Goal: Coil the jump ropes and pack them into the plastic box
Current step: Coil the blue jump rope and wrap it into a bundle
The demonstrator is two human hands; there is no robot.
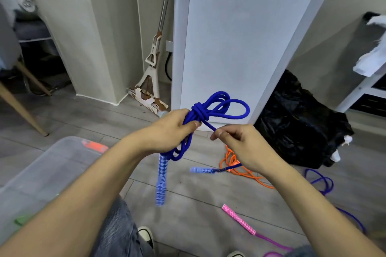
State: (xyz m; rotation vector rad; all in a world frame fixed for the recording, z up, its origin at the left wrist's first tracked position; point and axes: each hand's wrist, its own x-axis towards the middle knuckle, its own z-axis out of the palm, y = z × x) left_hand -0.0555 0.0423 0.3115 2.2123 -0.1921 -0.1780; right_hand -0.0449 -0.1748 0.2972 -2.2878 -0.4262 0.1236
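blue handle [161,179]: motion-blurred, pattern smeared
plastic box [41,173]: cut by the left edge
purple rope [342,204]: partly hidden behind the right forearm
pink rope [271,251]: ran off the bottom edge

1. Bare grey floor [194,200] lies open beneath the raised hands, between the plastic box [41,173] at left and loose ropes at right
2. An orange rope [240,170], a pink handle [239,219] and a purple rope [321,181] clutter the right-hand floor
3. A white cabinet [240,37] and a black bag [300,123] block the way ahead
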